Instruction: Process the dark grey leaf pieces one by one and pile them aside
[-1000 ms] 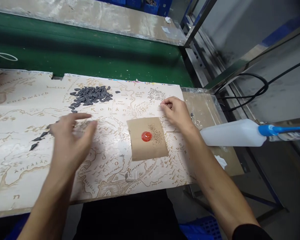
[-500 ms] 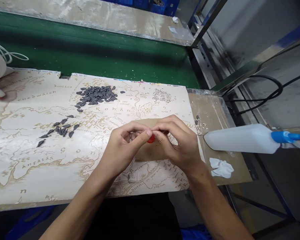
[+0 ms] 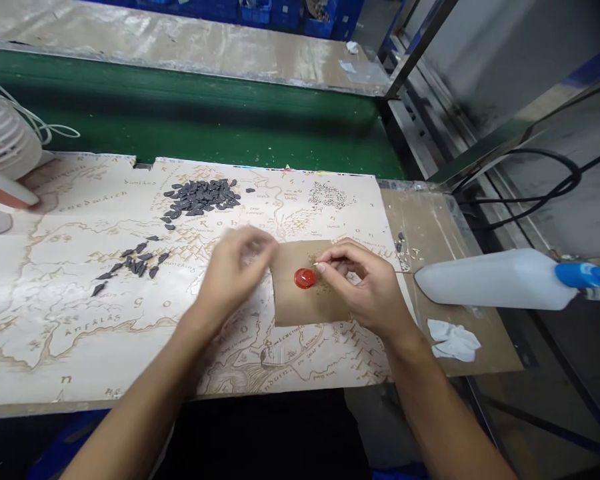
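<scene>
On a brown cardboard square (image 3: 291, 312) lies a round, glossy red piece (image 3: 305, 278). My right hand (image 3: 367, 283) is just right of it, thumb and forefinger pinched on a tiny pale piece (image 3: 318, 264) too small to name. Left of the cardboard, my left hand (image 3: 237, 273) is smeared by motion, its fingers curled; whether it holds anything does not show. Beyond it is a dense pile of dark grey, leaf-shaped pieces (image 3: 200, 198), with a looser group of dark grey pieces (image 3: 139, 262) nearer to me. Small pale bits (image 3: 330, 196) are scattered beyond the cardboard.
A printed map sheet (image 3: 95, 360) covers the worktable. At the right, a white squeeze bottle (image 3: 495, 279) with a blue cap lies on its side near a crumpled white tissue (image 3: 453, 339). A white fan (image 3: 7, 137) stands far left. A green belt (image 3: 190, 110) runs behind.
My hands have parted: the left moved left, away from the red piece, while the right stays beside it. The red piece now shows on the cardboard. The view has shifted slightly.
</scene>
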`<state>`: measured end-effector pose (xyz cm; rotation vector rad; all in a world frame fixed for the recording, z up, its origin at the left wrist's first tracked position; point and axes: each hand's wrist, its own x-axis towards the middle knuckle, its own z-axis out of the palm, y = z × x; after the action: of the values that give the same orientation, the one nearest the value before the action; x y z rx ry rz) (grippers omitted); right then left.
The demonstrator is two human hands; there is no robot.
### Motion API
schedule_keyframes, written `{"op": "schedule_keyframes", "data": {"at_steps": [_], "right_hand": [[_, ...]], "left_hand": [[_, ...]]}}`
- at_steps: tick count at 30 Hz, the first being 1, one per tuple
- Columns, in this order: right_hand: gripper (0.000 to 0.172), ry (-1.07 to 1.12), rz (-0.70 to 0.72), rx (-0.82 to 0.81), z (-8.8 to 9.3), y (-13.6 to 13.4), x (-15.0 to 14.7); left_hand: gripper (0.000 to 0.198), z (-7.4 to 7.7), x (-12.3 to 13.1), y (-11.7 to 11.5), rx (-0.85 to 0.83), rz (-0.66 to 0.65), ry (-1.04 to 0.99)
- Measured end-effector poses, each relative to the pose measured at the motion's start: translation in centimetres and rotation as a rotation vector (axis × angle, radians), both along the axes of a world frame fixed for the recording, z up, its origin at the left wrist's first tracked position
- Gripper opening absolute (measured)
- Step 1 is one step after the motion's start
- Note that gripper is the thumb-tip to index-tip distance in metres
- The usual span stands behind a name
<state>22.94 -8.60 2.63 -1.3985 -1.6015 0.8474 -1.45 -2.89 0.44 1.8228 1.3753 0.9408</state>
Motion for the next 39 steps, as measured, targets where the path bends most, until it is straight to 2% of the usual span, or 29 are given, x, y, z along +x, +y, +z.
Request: {"op": "schedule_keyframes", "data": {"at_steps": [1,3,6,10,16,23,27,31,35,37,39], "right_hand": [[0.006,-0.051,-0.016,0.016,-0.1,-0.1,0.3],[0.008,-0.152,0.006,0.048,-0.1,-0.5,0.9],[0.012,-0.287,0.102,0.079,0.0,-1.1,1.0],[0.017,-0.4,0.157,0.112,0.1,-1.4,0.5],[0.019,-0.485,0.191,0.151,0.1,-1.3,0.1],[0.019,-0.512,0.16,0.161,0.4,-1.4,0.2],[0.013,-0.48,0.052,0.181,0.4,-1.9,1.1],[0.013,-0.526,0.049,0.127,-0.4,-2.9,1.9],[0.016,-0.599,0.093,0.084,-1.6,-3.8,1.9],[0.016,-0.562,0.088,0.08,-1.7,-4.0,1.9],[0.014,-0.43,0.038,0.069,-1.4,-4.1,1.8]], "left_hand": [[0.017,-0.7,-0.7,1.2,0.109,0.124,0.149],[0.028,-1.9,-2.2,3.4,0.208,0.305,0.358],[0.033,-3.2,-3.9,5.8,0.229,0.389,0.453],[0.025,-3.8,-4.5,6.7,0.2,0.368,0.429],[0.006,-3.4,-4.4,7.0,0.193,0.348,0.421],[0.014,-2.4,-5.2,8.3,0.1,0.264,0.371],[0.005,-1.4,-5.3,8.4,0.036,0.261,0.393],[0.012,-0.3,-5.3,7.5,-0.178,0.264,0.317],[0.013,0.4,-5.2,5.8,-0.247,0.236,0.267],[0.016,0.7,-4.9,4.7,-0.288,0.218,0.217],[0.016,0.9,-4.2,3.3,-0.351,0.192,0.068]]}}
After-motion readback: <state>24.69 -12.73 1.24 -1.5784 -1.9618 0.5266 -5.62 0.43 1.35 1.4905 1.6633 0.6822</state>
